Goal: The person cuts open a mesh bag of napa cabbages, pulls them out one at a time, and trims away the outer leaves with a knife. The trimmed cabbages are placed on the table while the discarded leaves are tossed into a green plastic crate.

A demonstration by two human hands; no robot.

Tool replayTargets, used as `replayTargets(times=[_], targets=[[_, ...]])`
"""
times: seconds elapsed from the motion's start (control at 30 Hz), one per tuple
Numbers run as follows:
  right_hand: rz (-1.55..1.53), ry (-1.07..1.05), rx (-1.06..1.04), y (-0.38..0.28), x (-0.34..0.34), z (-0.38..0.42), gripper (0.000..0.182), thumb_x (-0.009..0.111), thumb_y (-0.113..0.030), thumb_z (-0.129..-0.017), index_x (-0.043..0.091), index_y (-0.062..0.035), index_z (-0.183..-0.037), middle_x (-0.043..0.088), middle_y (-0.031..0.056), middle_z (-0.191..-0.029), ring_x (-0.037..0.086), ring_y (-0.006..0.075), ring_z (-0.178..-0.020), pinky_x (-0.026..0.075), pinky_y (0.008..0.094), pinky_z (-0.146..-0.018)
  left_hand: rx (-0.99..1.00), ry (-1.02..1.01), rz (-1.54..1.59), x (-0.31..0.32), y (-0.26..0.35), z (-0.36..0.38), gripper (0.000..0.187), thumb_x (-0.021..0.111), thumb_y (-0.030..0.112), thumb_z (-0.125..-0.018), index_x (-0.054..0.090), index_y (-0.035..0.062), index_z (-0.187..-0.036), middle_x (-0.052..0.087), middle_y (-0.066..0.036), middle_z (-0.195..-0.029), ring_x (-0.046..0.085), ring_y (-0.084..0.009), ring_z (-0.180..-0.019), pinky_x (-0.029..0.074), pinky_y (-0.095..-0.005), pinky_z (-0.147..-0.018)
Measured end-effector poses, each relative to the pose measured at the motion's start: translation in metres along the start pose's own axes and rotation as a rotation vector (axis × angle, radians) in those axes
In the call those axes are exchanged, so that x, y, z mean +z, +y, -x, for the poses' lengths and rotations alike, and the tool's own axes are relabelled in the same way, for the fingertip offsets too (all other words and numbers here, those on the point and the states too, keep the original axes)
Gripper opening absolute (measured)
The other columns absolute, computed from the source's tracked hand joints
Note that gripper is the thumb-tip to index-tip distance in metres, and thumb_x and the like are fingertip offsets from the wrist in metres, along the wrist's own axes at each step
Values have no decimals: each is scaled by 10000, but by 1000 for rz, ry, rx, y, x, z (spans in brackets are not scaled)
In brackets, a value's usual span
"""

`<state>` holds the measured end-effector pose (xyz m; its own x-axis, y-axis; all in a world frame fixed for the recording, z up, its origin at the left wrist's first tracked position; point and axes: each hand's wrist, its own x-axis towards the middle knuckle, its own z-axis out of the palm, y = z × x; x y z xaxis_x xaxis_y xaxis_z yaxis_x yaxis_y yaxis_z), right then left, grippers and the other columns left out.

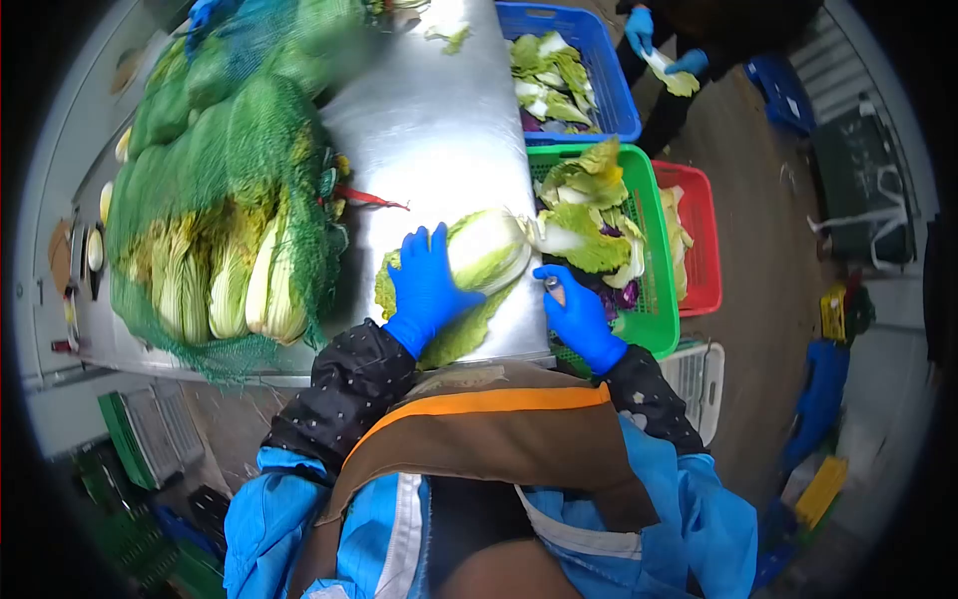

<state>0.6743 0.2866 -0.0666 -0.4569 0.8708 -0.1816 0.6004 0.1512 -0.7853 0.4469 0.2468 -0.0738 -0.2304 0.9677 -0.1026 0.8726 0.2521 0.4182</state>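
A napa cabbage lies on its side on the metal table, its pale base toward the right edge and loose green outer leaves under it. My left hand, in a blue glove, rests against its leafy end with fingers spread and thumb stretched along its near side. My right hand, also gloved, is closed around a brown handle, which looks like a knife's; its blade cannot be made out. This hand is just right of the cabbage base, over the edge of the green crate.
Green net bags of napa cabbages fill the table's left side, with a red strip beside them. Cut leaves lie in the green crate; blue and red crates adjoin it. A co-worker's gloved hands hold a leaf.
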Motion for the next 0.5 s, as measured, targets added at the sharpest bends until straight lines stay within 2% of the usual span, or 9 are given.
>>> replayTargets(times=[0.07, 0.13, 0.17, 0.23, 0.5], targets=[[-38, -17, 55, 13, 14, -3, 297, 508, -192, -823, 492, -118, -1111, 613, 173, -894, 592, 366, -811, 472, 420, -687, 31, -18, 15, -1, -1, -1, 1023, 798, 414, -500, 294, 51, -1312, 340, -223, -1293, 316, -387, -1200, 299, -565, -933], [-85, 30, -52, 23, 21, -11, 248, 504, -196, -831, 487, -91, -1055, 607, 196, -842, 587, 376, -766, 463, 448, -644, 37, -10, 6, -2, 1, -1, 1011, 794, 405, -498, 313, 15, -1297, 351, -249, -1274, 320, -395, -1193, 301, -483, -965], [-93, 45, -40, 26, 22, -14, 248, 504, -196, -831, 487, -91, -1055, 607, 196, -842, 587, 376, -766, 463, 448, -644, 53, -21, -1, -1, 1, -1, 1011, 794, 405, -498, 313, 15, -1297, 351, -249, -1274, 320, -395, -1193, 301, -483, -965], [-48, 2, -33, 23, 21, -21, 240, 508, -190, -825, 472, -63, -1025, 598, 221, -795, 583, 388, -739, 452, 475, -618, 121, 93, -33, 2, -1, -1, 962, 813, 400, -496, 356, 1, -1243, 422, -199, -1156, 387, -358, -1087, 326, -448, -926], [120, -63, 91, 26, 31, -43, 286, 517, -161, -786, 459, 27, -994, 582, 258, -752, 569, 421, -721, 435, 507, -617, 69, 90, -70, 1, 11, 0, 943, 811, 359, -522, 339, 13, -1262, 404, -214, -1194, 364, -369, -1114, 309, -456, -938]])
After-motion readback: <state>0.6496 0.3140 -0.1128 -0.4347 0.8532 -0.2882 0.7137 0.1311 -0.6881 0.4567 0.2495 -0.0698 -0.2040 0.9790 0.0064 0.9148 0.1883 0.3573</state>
